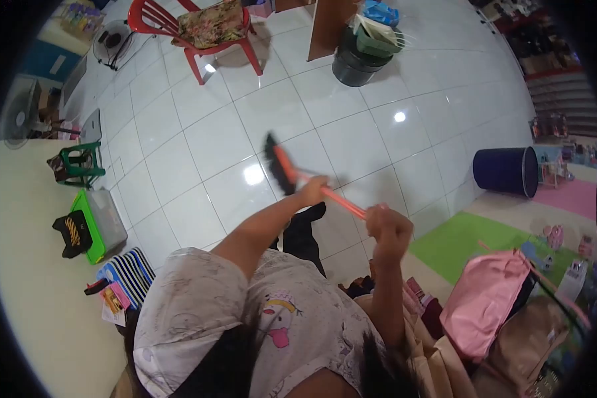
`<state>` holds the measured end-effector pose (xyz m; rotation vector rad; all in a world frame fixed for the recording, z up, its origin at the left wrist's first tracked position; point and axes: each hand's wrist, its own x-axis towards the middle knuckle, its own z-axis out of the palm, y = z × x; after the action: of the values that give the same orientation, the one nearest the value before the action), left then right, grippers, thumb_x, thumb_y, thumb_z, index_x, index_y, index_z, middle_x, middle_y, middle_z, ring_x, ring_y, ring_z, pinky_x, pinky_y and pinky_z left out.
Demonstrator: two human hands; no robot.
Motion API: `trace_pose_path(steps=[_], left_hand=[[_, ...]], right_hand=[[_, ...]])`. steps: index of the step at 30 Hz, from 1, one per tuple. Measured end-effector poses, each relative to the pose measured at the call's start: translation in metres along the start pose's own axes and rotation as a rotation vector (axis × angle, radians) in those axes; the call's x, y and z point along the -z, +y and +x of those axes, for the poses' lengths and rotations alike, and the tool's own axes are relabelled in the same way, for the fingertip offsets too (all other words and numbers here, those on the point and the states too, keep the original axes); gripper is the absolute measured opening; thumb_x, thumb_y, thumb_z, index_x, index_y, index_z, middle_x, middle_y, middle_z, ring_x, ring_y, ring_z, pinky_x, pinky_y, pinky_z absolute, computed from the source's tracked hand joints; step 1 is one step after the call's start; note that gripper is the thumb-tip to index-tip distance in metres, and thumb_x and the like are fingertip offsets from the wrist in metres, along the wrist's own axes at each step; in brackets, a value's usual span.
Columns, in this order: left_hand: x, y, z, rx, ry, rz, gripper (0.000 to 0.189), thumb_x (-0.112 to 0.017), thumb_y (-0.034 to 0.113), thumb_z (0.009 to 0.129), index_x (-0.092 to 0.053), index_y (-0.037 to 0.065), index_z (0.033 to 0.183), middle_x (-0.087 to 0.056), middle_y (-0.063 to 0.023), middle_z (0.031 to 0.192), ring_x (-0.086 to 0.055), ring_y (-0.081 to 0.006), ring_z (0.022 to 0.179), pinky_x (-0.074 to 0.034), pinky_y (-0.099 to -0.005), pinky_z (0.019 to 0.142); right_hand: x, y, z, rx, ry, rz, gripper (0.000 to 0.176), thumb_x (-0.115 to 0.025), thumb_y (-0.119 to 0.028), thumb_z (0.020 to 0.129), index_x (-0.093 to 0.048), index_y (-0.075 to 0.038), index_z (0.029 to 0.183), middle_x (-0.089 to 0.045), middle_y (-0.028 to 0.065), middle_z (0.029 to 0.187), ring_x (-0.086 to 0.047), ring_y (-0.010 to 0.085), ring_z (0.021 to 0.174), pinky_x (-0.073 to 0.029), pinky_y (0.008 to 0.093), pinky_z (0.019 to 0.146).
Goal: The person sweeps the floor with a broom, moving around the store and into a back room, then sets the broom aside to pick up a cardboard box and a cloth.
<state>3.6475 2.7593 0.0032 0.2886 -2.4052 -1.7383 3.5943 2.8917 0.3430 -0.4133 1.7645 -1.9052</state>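
Observation:
A broom with an orange-red head and black bristles (282, 167) is in both hands, tilted, with its head toward the upper left. My left hand (315, 190) is wrapped round the handle close to the head. Farther along, my right hand (389, 231) is closed round the other end of the handle (345, 202). White floor tiles (245, 126) lie beneath the broom; whether the bristles touch them I cannot tell. Below the hands are a white printed shirt (312, 312) and a dark-clothed leg (303, 242).
A red chair (222, 52) with a floral cushion and a dark bucket (357, 66) stand ahead. On the left are a green stool (81, 164) and a lidded box (106, 222). To the right are a dark blue bin (505, 172), a green mat (467, 229) and a pink bag (484, 298).

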Motion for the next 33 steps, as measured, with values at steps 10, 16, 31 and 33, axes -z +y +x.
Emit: trace_pose_path(steps=[10, 16, 31, 33], left_hand=[[-0.067, 0.12, 0.143, -0.067, -0.02, 0.286, 0.023, -0.063, 0.032, 0.078, -0.055, 0.011, 0.082, -0.062, -0.0077, 0.078, -0.058, -0.0285, 0.083, -0.038, -0.0494, 0.083], [0.01, 0.145, 0.093, -0.069, -0.053, 0.419, 0.019, -0.063, 0.028, 0.076, -0.06, 0.009, 0.08, -0.061, -0.0094, 0.073, -0.057, -0.0289, 0.08, -0.036, -0.0463, 0.091], [-0.024, 0.015, 0.217, 0.246, -0.157, 0.258, 0.012, -0.059, 0.024, 0.076, -0.062, 0.018, 0.085, -0.062, -0.0032, 0.093, -0.056, -0.0244, 0.097, -0.035, -0.0593, 0.084], [-0.036, 0.044, 0.271, 0.204, -0.302, 0.344, 0.014, -0.059, 0.031, 0.078, -0.062, 0.019, 0.085, -0.061, 0.0016, 0.096, -0.051, -0.0236, 0.107, -0.025, -0.0707, 0.088]], right_hand=[[0.046, -0.041, 0.034, 0.435, -0.035, -0.313, 0.038, -0.05, -0.006, 0.083, -0.032, -0.002, 0.05, -0.036, 0.0067, 0.048, -0.036, 0.0166, 0.045, -0.027, 0.0312, 0.044], [0.088, -0.069, 0.055, 0.469, 0.106, 0.362, 0.042, -0.039, -0.015, 0.09, -0.032, -0.009, 0.049, -0.033, 0.0025, 0.045, -0.03, 0.0144, 0.041, -0.028, 0.0325, 0.044], [0.079, 0.001, 0.168, 0.144, 0.243, 0.079, 0.045, -0.04, -0.016, 0.095, -0.034, -0.005, 0.052, -0.038, 0.0013, 0.05, -0.033, 0.0095, 0.045, -0.026, 0.0276, 0.045], [0.076, -0.01, 0.186, 0.173, 0.292, -0.018, 0.042, -0.043, -0.012, 0.092, -0.035, -0.004, 0.052, -0.04, 0.0027, 0.05, -0.034, 0.0109, 0.045, -0.026, 0.0286, 0.044]])
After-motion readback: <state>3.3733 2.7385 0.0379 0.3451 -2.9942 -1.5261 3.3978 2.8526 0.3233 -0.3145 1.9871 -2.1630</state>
